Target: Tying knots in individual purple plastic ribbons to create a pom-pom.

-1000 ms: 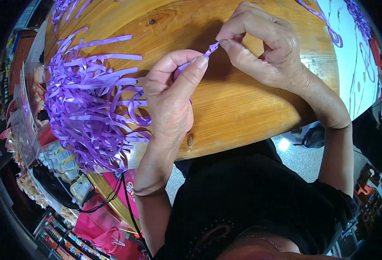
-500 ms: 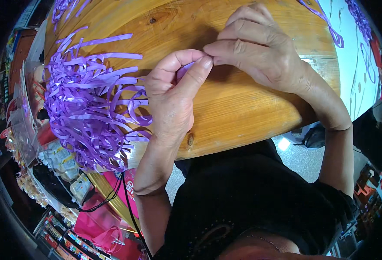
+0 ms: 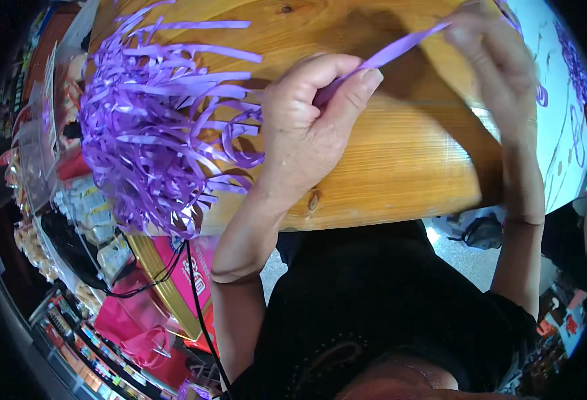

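Note:
A purple ribbon is stretched taut between my two hands above the wooden table. My left hand pinches it between thumb and forefinger, with part of the strip showing inside the curled fingers. At the ribbon's far right end, my right hand is raised and smeared by motion; its fingertips meet the strip there. Left of my left hand lies a big heap of purple ribbon strips, many of their cut ends pointing toward that hand.
The wooden table has a curved front edge close to my body. On the right, a white marbled surface bears more purple ribbon. Plastic packages, a black cable and a pink bag are at the left.
My right hand has moved away to the right, drawing a length of ribbon out from my left hand. Before, both hands' fingertips met. The view has also shifted slightly.

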A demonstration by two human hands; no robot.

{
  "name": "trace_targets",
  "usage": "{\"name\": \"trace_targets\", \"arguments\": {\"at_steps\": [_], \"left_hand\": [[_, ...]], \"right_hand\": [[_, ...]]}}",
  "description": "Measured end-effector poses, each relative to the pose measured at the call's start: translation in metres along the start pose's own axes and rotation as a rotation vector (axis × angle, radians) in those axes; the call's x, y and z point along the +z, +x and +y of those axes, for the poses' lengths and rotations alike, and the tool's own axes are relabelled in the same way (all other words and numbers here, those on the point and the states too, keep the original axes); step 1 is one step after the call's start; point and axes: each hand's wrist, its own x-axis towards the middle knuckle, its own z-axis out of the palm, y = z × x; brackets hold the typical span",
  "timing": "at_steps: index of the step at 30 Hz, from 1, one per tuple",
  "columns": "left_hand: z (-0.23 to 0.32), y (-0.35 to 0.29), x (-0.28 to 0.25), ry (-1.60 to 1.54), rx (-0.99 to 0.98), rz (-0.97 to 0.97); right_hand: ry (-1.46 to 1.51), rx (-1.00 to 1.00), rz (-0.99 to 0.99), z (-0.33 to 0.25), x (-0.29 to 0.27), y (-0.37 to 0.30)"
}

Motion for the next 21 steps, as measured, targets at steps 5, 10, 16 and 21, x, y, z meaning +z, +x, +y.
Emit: {"name": "trace_targets", "arguments": {"at_steps": [5, 10, 16, 21], "left_hand": [[0.016, 0.003, -0.001, -0.128, -0.061, 0.008], [0.049, -0.002, -0.026, 0.200, -0.327, -0.181], [0.039, -0.018, -0.027, -0.032, -0.296, 0.050], [0.037, -0.026, -0.025, 0.021, -0.233, 0.016]], "right_hand": [[0.733, 0.494, 0.525, 0.054, -0.035, -0.028], [0.833, 0.360, 0.546, 0.080, -0.052, -0.057], [0.469, 0.509, 0.628, 0.073, -0.050, -0.063], [-0.403, 0.115, 0.379, -0.011, -0.026, -0.006]]}}
